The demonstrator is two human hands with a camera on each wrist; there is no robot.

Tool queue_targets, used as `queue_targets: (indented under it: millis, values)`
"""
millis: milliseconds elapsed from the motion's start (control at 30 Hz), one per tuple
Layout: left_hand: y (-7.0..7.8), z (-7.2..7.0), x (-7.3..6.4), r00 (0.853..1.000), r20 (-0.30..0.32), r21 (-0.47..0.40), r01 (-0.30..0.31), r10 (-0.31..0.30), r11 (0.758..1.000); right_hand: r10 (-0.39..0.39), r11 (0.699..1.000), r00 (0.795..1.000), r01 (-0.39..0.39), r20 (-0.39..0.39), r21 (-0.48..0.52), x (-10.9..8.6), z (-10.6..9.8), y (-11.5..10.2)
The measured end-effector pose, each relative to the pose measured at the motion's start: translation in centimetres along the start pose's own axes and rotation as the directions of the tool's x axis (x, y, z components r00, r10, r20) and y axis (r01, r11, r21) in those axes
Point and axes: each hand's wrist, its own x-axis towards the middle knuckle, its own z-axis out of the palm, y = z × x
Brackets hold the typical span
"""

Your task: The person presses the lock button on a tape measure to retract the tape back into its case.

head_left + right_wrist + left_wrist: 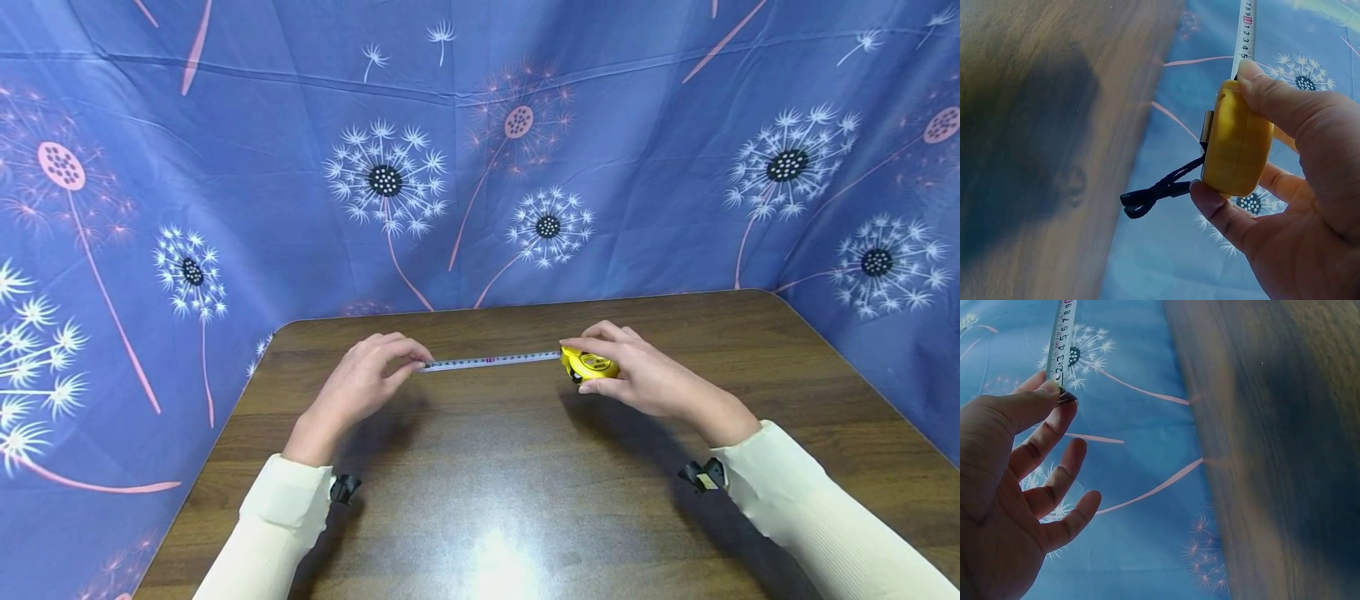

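A yellow tape measure (592,365) is held above the table in my right hand (645,371). Thumb and fingers grip its case (1235,140), and a black wrist strap (1157,192) dangles from it in the right wrist view. Its white blade (491,361) is pulled out and stretches nearly straight to the left. My left hand (367,379) pinches the dark end hook (1067,397) between thumb and index finger. The other left fingers are spread loosely, as the left wrist view shows. Printed numbers are visible along the blade (1062,347).
The brown wooden table (465,467) lies beneath both hands, with their shadows on it. A blue cloth (465,275) with dandelion prints hangs behind the table and along both sides. Both wrists carry black straps, the right strap (703,475) near the sleeve cuff.
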Motion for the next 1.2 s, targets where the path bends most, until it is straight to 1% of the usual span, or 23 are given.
queue_targets:
  millis: [167,300,467,667,1200]
  values:
    - [0.12,0.1,0.26,1.0,0.004,-0.006,-0.004,0.004,1.0,-0.008,1.0,1.0,0.008,-0.004,0.007,0.0,0.07,-0.04]
    - [0.3,0.13,0.47,1.0,-0.002,-0.025,-0.019,0.019,0.999,-0.027,1.0,0.999,0.027,-0.016,0.004,0.07,0.12,-0.06]
    - [0.41,0.28,0.61,0.999,-0.014,-0.037,-0.033,0.032,0.999,-0.031,1.0,0.999,0.031,-0.021,0.001,0.14,0.12,-0.17]
    - [0.5,0.43,0.73,0.999,-0.022,-0.039,-0.042,0.041,0.998,-0.021,1.0,1.0,0.021,-0.017,0.009,0.14,0.19,-0.32]
    - [0.63,0.6,1.0,1.0,0.002,-0.033,-0.029,0.029,0.999,0.014,1.0,1.0,-0.014,0.0,0.004,0.27,0.39,-0.52]
